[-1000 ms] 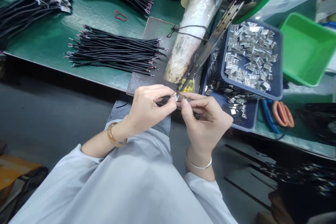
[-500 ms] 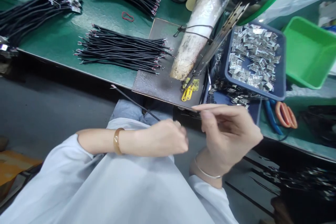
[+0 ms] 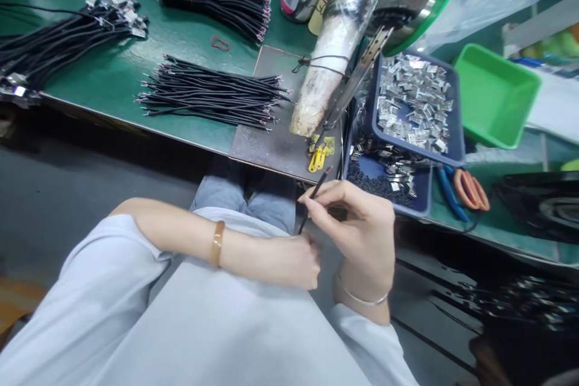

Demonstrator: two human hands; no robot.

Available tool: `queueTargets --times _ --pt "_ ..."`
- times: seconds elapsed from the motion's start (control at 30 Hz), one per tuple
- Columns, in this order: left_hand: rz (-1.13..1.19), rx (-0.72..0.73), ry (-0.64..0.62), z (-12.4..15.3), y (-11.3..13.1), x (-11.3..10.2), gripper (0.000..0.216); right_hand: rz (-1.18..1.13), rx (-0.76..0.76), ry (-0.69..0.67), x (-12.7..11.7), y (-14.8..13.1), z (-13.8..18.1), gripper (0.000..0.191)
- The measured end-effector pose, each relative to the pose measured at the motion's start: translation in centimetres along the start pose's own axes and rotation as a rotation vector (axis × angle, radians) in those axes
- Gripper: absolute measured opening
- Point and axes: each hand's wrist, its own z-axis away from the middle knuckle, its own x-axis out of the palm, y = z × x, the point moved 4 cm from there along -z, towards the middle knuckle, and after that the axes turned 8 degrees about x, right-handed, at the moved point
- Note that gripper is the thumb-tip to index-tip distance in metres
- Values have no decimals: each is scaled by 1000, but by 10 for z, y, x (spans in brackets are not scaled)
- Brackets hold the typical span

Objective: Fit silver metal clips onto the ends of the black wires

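Many metal-ended cables lay at the far left of our green table, with a pile of loose wires farther right. Our left hand was curled before our shirt, its fingers turned away, so we could not tell their grip. One black cable slanted up from beside it, pinched between the thumb and forefinger of our right hand. Farther right, a blue tray held metal pieces.
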Motion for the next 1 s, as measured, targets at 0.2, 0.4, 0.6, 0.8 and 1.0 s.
queueTargets --times 0.2,0.4,0.6,0.8,1.0 --pt "111 -430 907 53 -56 -68 9 24 -95 119 -7 -8 4 22" --pt "660 -714 1136 61 -77 -46 5 311 -346 117 11 -11 -2 19" --pt "1165 -922 1347 78 -81 -18 14 382 -555 401 -28 -9 14 18" --pt "1391 -1087 1187 86 -93 -1 29 674 82 426 -102 20 -33 17" --pt "1541 -1073 1013 72 -97 9 35 819 542 325 -137 61 -104 10"
